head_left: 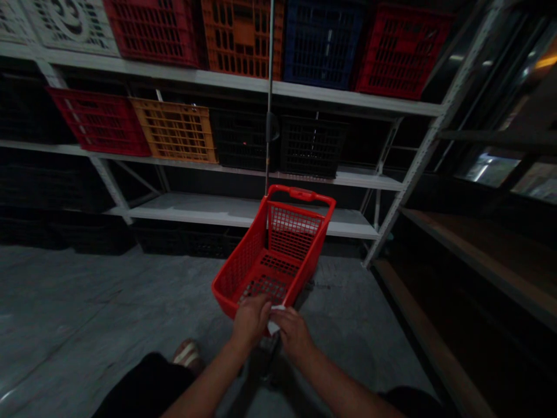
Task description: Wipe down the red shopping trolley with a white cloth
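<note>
Left hand (251,320) and right hand (296,334) close together, grip clamped on a small white slip (274,321), over the near rim of a red plastic shopping basket (300,194) on the grey floor (78,302). Sandalled foot (187,354) just left. Thin metal pole (270,87) rises behind the basket, before white metal shelves (243,209) holding coloured plastic crates (241,38).

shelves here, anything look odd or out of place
A thin metal pole runs straight up in front of the shelves, from behind the red basket, with a dark bulge partway up. It looks odd because it isn't part of the shelving. Nothing looks spilled.
</note>
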{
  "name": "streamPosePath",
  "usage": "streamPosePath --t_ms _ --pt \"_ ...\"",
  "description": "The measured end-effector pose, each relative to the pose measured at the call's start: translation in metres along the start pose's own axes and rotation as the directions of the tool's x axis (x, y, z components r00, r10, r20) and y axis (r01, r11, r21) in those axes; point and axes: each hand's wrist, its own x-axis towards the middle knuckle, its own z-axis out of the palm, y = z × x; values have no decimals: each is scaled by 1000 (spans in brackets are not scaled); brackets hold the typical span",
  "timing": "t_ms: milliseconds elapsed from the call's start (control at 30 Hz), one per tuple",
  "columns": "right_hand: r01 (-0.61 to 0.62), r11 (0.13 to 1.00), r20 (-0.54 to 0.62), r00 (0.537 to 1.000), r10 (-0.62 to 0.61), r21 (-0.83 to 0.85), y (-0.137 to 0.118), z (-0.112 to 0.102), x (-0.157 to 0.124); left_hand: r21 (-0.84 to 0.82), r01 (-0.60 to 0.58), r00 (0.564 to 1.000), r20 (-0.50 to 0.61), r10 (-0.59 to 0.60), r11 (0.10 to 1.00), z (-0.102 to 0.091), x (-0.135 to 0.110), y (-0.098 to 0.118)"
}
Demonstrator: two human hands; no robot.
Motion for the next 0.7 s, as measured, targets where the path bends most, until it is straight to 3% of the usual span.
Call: streamPosePath --t_ms 100,200,333,433,533,700 --pt "-13 1000 36 999 13 -1 10 -8 14 -21 72 992 -98 -74 997 16 -6 6" --pt "-63 994 -81 995 56 -87 38 -30 34 9 109 987 -123 -107 994 18 -9 3" --pt "-131 975 -198 976 95 -177 54 -50 49 48 7 999 -54 -5 999 9 -11 -3" --pt "39 983 -50 998 -49 -181 39 -36 41 40 -105 993 -41 106 994 2 -15 -7" --pt "153 975 102 985 -137 -160 31 -19 33 71 -97 995 -11 98 993 -3 -20 -11" --pt "2 966 24 1000 5 -257 62 -36 57 196 -8 1000 14 5 981 -10 -31 -27"
